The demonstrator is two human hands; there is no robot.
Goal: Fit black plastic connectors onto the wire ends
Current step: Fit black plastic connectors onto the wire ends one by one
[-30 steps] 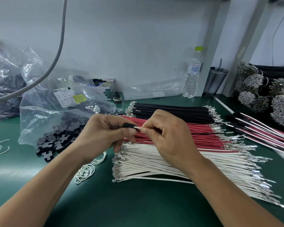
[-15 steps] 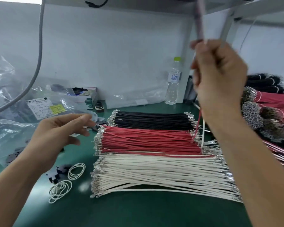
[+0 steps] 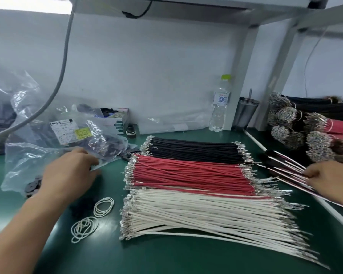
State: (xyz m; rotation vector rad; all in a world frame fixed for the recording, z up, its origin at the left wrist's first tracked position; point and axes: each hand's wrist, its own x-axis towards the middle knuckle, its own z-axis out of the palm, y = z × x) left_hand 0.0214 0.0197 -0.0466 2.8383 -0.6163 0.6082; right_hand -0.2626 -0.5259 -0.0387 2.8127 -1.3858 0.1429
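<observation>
The left hand [image 3: 67, 173] lay low over the green tabletop [image 3: 166, 258] at the left, its fingers [image 3: 87, 158] loosely spread against the clear plastic bag [image 3: 48, 153], probably reaching for one of the black plastic connectors [image 3: 33, 187] spilling from the bag's near edge. The right hand [image 3: 331, 180] rested at the far right on a row of finished wires [image 3: 285, 169]; whether it gripped one I could not tell. Between them lay three tidy ranks of cut wire, black wires [image 3: 194, 150], red wires [image 3: 190, 175] and white wires [image 3: 206, 212], terminals lined up for quick picking. The bag's white and yellow labels [image 3: 67, 132] were too blurred to read, as was the water bottle [image 3: 220, 105] label's blue print.
</observation>
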